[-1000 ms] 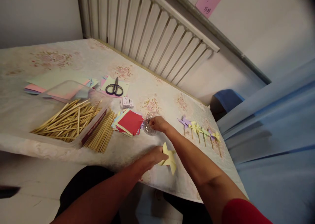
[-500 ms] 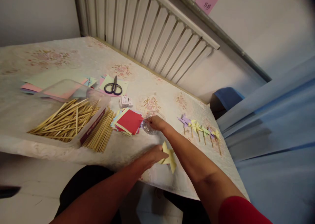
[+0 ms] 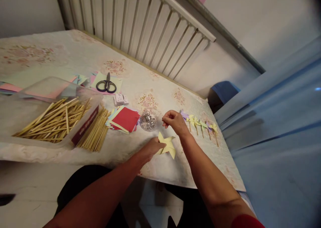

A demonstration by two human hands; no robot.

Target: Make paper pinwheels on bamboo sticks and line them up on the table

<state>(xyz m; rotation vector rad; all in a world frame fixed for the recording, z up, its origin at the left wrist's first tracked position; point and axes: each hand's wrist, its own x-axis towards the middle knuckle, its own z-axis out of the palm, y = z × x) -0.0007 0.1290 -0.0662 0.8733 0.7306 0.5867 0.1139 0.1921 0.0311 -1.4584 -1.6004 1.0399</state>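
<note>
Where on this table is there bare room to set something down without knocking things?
Bare cloth lies behind the scissors, toward the radiator, and along the far left of the table. A small patch sits between the yellow pinwheel and the finished pinwheels. It is crowded from the stick tray through the red paper stack to the pin dish.

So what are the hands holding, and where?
Left hand pinches the yellow paper pinwheel at its left edge. Right hand has fingertips pinched; what's between them is too small to see.

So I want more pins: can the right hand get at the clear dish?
Probably yes: the right hand hovers just beside the clear dish, whose open top is uncovered, with nothing between them.
</note>
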